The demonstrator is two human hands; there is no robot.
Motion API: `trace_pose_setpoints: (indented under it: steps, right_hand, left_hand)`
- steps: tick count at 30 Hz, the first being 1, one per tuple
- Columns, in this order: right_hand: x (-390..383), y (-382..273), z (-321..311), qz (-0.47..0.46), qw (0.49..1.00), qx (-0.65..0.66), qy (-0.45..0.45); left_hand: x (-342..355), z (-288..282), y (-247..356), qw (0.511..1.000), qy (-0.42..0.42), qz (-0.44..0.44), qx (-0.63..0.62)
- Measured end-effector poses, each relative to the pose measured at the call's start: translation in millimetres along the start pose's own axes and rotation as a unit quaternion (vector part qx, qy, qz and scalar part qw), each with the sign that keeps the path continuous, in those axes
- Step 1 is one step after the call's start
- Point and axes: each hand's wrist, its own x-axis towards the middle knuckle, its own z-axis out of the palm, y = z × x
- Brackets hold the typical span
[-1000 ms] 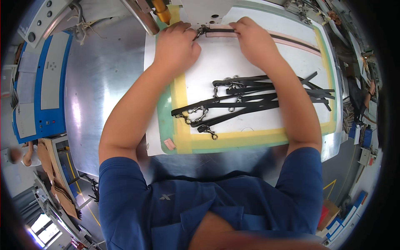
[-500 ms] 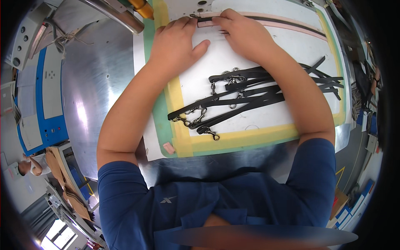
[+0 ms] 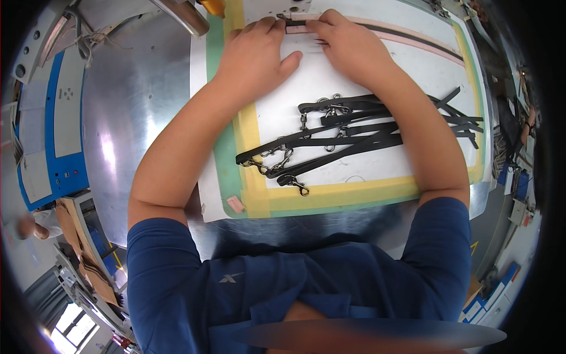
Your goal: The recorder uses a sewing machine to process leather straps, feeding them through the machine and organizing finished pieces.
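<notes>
A long, narrow black strap (image 3: 407,38) lies along a pink strip (image 3: 451,58) at the far side of the board. My left hand (image 3: 252,56) rests palm down at the strap's left end, fingertips on or beside it and thumb spread away. A small dark metal fitting (image 3: 282,16) shows by those fingertips. My right hand (image 3: 354,47) is bent over the strap just to the right, its fingertips pressed on it. Two thin dark points (image 3: 321,42) stick out from under its curled fingers; the rest of that tool is hidden. Nearer me lie several black straps (image 3: 330,141) with metal snap hooks (image 3: 302,190).
The white board (image 3: 354,171) is edged with yellow tape (image 3: 336,194) and green. A pink scrap (image 3: 235,204) sits at its near left corner. Left is a bare metal tabletop (image 3: 130,118); a metal cylinder (image 3: 187,19) hangs above it. Another person (image 3: 44,224) is far left.
The view has shifted slightly, so the board and machine sit differently. Both hands stay at the strap's left end with much the same pose.
</notes>
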Motion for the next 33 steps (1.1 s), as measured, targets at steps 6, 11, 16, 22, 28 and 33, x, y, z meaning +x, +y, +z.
trace_pose_setpoints:
  steps: [6, 11, 16, 22, 28, 33]
  right_hand:
    - [2, -1, -3, 0.000, 1.000, 0.004, -0.010]
    - [-1, 2, 0, -0.007, 1.000, 0.006, 0.008]
    - [3, -2, -2, 0.000, 1.000, 0.004, 0.003]
    - [-1, 2, 5, -0.019, 0.999, -0.010, 0.038]
    - [0, 0, 1, -0.019, 0.999, -0.018, 0.029]
    - [3, -4, 1, -0.005, 1.000, -0.023, 0.018]
  left_hand:
    - [0, -4, 2, 0.999, -0.021, -0.004, 0.025]
    - [1, -1, 5, 0.999, -0.021, -0.012, 0.032]
    - [-1, 4, 3, 0.998, 0.013, -0.004, 0.057]
    - [-3, 12, 7, 0.998, 0.014, -0.020, 0.056]
    - [-2, 10, 12, 0.998, 0.011, -0.033, 0.053]
    - [-5, 12, 11, 0.997, 0.044, -0.023, 0.059]
